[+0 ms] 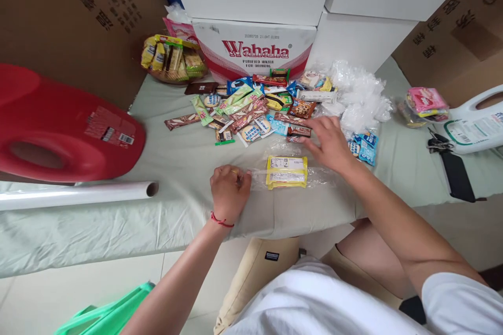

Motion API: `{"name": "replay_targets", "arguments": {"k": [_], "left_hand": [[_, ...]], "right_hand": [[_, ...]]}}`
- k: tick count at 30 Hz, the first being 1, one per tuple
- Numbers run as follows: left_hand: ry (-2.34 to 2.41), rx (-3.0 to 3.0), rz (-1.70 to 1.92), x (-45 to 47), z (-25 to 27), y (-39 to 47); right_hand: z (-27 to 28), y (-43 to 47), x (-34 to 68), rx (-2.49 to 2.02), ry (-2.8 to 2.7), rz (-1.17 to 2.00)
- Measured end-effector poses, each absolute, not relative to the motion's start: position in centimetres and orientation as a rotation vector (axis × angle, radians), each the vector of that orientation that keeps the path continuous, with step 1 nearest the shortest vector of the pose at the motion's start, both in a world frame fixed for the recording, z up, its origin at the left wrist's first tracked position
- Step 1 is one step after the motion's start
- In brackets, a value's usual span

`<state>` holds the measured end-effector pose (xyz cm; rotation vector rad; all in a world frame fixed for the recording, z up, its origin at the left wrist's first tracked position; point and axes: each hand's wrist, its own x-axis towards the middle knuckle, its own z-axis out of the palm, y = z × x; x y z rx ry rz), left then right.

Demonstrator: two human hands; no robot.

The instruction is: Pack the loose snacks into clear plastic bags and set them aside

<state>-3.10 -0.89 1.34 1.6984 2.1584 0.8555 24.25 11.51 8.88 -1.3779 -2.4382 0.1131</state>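
A yellow-edged snack packet (286, 171) lies label side up on a clear plastic bag (320, 178) near the table's front edge. At the bag's left end, my left hand (230, 188) has its fingers curled and pinches the plastic edge. My right hand (328, 144) reaches over the near right side of the snack pile with fingers apart. Its fingertips are at a brown-wrapped snack bar (298, 132); whether they touch it I cannot tell. Around it lie mixed wrapped snacks, among them a brown wafer packet (248, 112) and a green wafer packet (201, 110).
Crumpled clear bags (359, 94) sit right of the pile, beside blue packets (365, 147). A snack basket (173, 76) stands back left. A red jug (78, 131) and a film roll (78, 196) are left; a phone (456, 175) and white jug (477, 128) right. Boxes (255, 49) line the back.
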Motion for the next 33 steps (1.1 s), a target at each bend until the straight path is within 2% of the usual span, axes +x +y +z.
{"name": "replay_targets", "arguments": {"k": [6, 10, 16, 22, 28, 31, 33], "left_hand": [[2.046, 1.641, 0.940, -2.5, 1.6, -0.6], [1.924, 1.610, 0.885, -2.1, 2.0, 0.1], [2.034, 1.552, 0.620, -1.9, 2.6, 1.7], [1.964, 1.526, 0.848, -2.4, 3.1, 1.7], [1.662, 1.273, 1.001, -0.4, 5.3, 2.0], [1.611, 1.420, 0.880, 2.2, 5.9, 2.2], [1.622, 1.592, 0.777, 3.6, 5.8, 2.1]], "right_hand": [[8.3, 16.3, 17.7, -1.322, -2.880, 0.549], [9.5, 15.8, 17.2, -1.223, -2.822, 0.733], [9.7, 9.0, 20.0, -0.845, -2.904, 0.451], [6.7, 4.6, 21.7, -0.709, -3.073, 0.328], [6.3, 4.2, 21.0, -0.726, -3.086, 0.356], [6.7, 3.5, 21.2, -0.782, -3.023, 0.406], [7.3, 3.0, 22.2, -0.727, -2.931, 0.567]]}}
